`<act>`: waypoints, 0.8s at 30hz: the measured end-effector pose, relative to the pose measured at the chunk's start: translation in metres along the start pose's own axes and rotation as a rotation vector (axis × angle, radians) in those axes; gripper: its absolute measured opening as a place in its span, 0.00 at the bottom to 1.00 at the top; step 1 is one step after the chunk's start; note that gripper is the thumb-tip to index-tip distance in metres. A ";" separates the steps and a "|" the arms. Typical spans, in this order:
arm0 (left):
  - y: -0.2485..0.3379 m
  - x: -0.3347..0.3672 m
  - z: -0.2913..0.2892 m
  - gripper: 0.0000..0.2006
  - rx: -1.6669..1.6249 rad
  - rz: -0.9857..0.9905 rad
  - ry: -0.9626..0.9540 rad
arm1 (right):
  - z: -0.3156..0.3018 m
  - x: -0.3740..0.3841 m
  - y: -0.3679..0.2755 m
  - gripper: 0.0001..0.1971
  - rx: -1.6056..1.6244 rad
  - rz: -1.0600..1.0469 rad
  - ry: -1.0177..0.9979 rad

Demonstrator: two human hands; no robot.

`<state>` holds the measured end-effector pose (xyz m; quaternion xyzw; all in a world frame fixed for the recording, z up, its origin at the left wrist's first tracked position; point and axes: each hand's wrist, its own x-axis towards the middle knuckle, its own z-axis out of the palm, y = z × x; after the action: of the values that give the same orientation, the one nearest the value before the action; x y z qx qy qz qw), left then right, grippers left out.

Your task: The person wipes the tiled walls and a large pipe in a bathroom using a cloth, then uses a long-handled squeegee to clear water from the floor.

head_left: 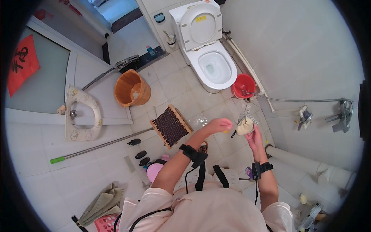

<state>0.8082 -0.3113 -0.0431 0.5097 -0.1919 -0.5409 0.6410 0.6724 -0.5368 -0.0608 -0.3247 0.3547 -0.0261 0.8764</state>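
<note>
My right hand (254,140) is closed around a cream, soft-looking, bunched thing (244,126); its exact kind is not clear. A grey-and-white patterned strip (247,114) shows just beyond it, and a small dark loop hangs at its left side. Close by on the left, my left hand (218,125) has its fingers curled together, apart from the cream thing. A bit of yellow (226,131) shows under those fingers, too small to name. Both wrists wear black straps with small devices.
Ahead stands a white toilet (216,71) with its lid up, beside a red bucket (244,86). Left are a wooden bucket (132,88), a wooden stool with a dark woven top (170,127) and a green-handled pole (104,146). A shower hose (305,100) runs from the wall tap (342,116).
</note>
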 end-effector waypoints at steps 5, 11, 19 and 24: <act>0.036 -0.010 -0.017 0.16 -0.046 -0.119 0.218 | -0.025 -0.013 -0.028 0.11 -0.133 -0.135 0.085; 0.033 -0.013 -0.050 0.12 -0.234 -0.138 0.389 | 0.013 -0.072 -0.136 0.14 -0.260 -0.490 0.236; 0.050 0.061 -0.056 0.13 -0.210 -0.101 0.318 | -0.087 -0.246 -0.392 0.15 -0.210 -1.562 0.779; 0.054 0.104 -0.040 0.11 -0.234 -0.014 0.329 | -0.146 -0.322 -0.511 0.15 -0.254 -1.899 1.122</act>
<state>0.9022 -0.3915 -0.0447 0.5146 -0.0170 -0.4732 0.7148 0.4328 -0.9304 0.3557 -0.4942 0.3082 -0.7937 0.1755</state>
